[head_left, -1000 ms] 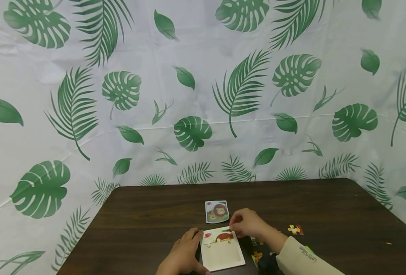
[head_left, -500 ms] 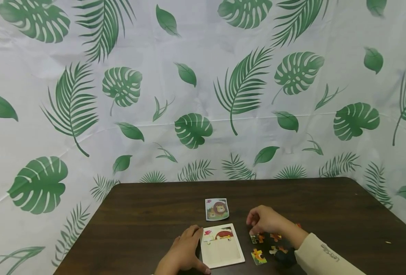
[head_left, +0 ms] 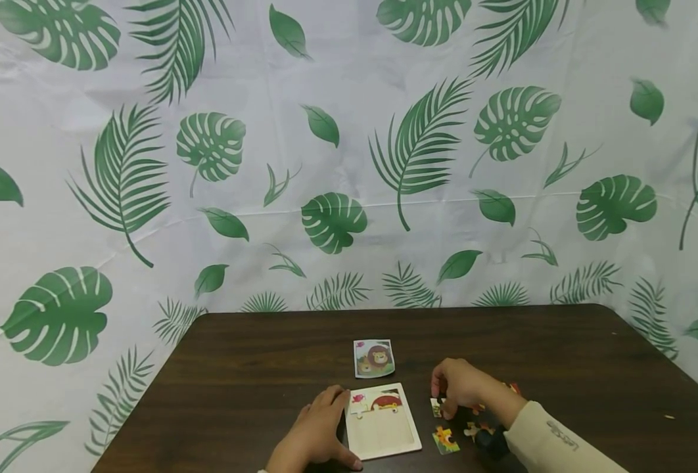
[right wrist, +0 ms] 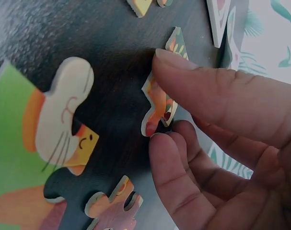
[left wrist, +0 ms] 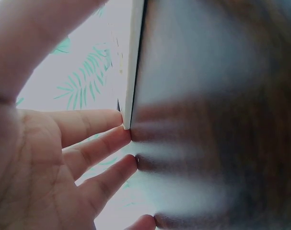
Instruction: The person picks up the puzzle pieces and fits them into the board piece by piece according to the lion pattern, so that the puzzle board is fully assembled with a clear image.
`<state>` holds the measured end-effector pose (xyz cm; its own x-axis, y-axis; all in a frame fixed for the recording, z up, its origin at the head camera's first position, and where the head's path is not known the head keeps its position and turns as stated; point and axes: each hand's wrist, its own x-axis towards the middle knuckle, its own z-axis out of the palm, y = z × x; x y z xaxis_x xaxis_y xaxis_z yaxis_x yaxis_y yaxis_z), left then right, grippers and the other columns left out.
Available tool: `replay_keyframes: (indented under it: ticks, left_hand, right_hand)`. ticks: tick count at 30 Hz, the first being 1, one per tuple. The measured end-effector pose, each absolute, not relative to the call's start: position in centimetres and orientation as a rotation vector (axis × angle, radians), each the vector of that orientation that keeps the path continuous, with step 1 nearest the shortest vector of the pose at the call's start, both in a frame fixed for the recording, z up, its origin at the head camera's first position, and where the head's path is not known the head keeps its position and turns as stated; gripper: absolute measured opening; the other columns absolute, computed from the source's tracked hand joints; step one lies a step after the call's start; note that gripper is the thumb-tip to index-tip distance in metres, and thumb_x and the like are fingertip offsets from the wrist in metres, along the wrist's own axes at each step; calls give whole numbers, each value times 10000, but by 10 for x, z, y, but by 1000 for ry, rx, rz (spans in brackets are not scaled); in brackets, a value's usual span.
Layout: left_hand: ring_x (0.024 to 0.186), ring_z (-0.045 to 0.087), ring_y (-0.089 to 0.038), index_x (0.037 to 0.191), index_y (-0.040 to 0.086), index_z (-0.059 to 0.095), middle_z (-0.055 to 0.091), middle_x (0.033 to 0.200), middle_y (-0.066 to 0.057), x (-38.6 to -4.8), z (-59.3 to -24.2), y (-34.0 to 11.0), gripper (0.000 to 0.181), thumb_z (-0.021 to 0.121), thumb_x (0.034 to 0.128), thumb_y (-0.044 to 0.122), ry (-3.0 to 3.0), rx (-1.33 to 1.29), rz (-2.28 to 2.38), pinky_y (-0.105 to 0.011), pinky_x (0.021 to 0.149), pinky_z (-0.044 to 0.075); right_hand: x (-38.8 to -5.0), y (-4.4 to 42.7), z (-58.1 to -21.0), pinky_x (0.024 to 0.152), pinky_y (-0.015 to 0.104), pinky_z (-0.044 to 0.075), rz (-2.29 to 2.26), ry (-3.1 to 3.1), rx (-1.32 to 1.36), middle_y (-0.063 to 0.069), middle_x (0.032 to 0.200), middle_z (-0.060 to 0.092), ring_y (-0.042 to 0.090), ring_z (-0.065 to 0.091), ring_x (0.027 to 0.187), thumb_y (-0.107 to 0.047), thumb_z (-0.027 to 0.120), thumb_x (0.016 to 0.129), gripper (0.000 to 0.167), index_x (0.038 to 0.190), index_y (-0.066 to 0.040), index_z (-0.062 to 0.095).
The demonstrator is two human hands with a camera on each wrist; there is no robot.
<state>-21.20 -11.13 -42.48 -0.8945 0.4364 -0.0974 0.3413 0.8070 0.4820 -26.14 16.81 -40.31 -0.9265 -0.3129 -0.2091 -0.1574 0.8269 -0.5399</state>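
Observation:
A pale wooden puzzle tray (head_left: 381,437) lies on the table, its top part filled by pieces showing a pink flower and a brown mane. My left hand (head_left: 316,433) rests at its left edge with fingers spread; in the left wrist view, fingertips of the left hand (left wrist: 64,153) touch the tray edge (left wrist: 131,72). Right of the tray, my right hand (head_left: 461,387) holds a puzzle piece (head_left: 436,407) at the table. Up close in the right wrist view, thumb and fingers of the right hand (right wrist: 222,139) pinch this orange and green piece (right wrist: 157,103).
Above the tray lies a lion picture card (head_left: 374,359). An orange and green piece (head_left: 445,440) lies right of the tray, with several others near the right wrist, one showing a white muzzle (right wrist: 64,115). A leaf-patterned cloth (head_left: 349,276) hangs behind the dark table (head_left: 254,368).
My right hand has left the tray's upper right corner, moved right to the loose pieces and taken hold of one. My left hand stays at the tray's left edge.

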Motion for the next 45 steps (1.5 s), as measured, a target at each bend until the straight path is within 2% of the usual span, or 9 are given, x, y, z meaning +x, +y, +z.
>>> replay_keyframes:
  ticks: [16, 23, 27, 36, 45]
  left_hand:
    - [1252, 323, -375, 1367, 42, 409, 360, 1364, -164, -210, -422, -111, 1034, 863, 535, 455, 2798, 604, 665, -633, 902, 311]
    - [1252, 323, -379, 1370, 45, 405, 358, 1367, -163, -211, -425, -111, 1039, 863, 533, 456, 2794, 601, 671, -634, 901, 310]
    - [1244, 332, -377, 1366, 46, 409, 366, 1358, -161, -211, -426, -111, 1037, 866, 530, 455, 2798, 609, 679, -633, 896, 315]
    - [1255, 323, -367, 1369, 45, 408, 360, 1367, -157, -212, -427, -110, 1048, 861, 525, 472, 2804, 597, 664, -633, 904, 310]
    - [1233, 345, -371, 1356, 42, 422, 383, 1340, -157, -209, -426, -110, 1052, 871, 505, 469, 2838, 619, 669, -632, 889, 322]
  right_hand:
    - [-262, 166, -404, 487, 296, 394, -802, 2716, -361, 47, 696, 515, 185, 452, 608, 148, 795, 510, 381, 705, -75, 555]
    - [-263, 170, -410, 503, 305, 372, -901, 2713, -534, 49, 660, 501, 177, 449, 595, 125, 798, 516, 378, 717, -56, 534]
    - [-262, 172, -412, 493, 309, 383, -976, 2704, -627, 46, 656, 503, 175, 460, 584, 100, 788, 555, 346, 738, -51, 537]
    - [-265, 163, -408, 502, 322, 463, -1199, 2540, -553, 49, 679, 523, 167, 511, 590, 101, 694, 700, 214, 818, -22, 563]
    - [-265, 143, -405, 546, 346, 530, -1345, 2388, -621, 54, 709, 535, 165, 566, 632, 89, 682, 740, 160, 852, 27, 587]
